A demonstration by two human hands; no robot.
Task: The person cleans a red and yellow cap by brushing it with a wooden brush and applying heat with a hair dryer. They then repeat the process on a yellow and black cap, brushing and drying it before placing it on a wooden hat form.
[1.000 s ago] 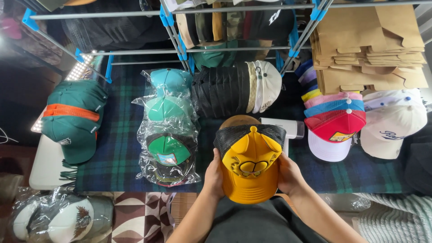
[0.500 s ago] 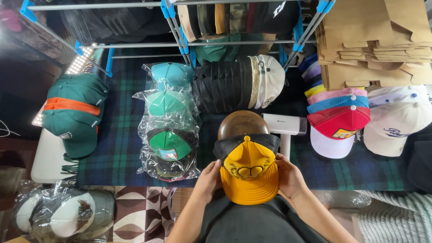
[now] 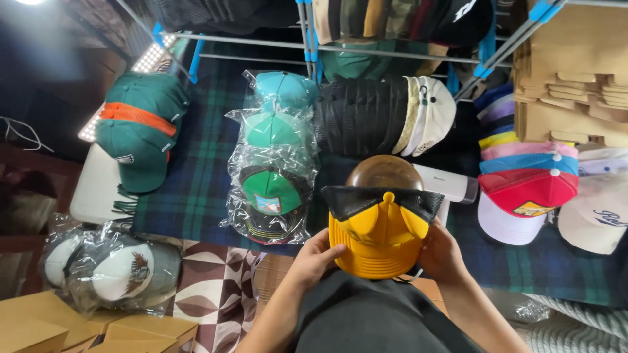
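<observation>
Tilted forward since a moment ago, the yellow cap (image 3: 379, 238) now shows its crown top, seated on a brown dome form (image 3: 384, 172). Left hand (image 3: 315, 258) and right hand (image 3: 443, 255) grip its sides. Just left, clear plastic-wrapped caps (image 3: 273, 171) lie on plaid cloth (image 3: 196, 189).

The yellow cap (image 3: 379, 242) hides most of the brown dome (image 3: 384, 172) behind it and the fingertips of both hands (image 3: 443, 256). The cardboard stack (image 3: 575, 85) and a white cap (image 3: 598, 219) run off the right edge. Wrinkled plastic blurs the bagged caps (image 3: 273, 173). Caps on the rack (image 3: 392, 19) are cut by the top edge.
</observation>
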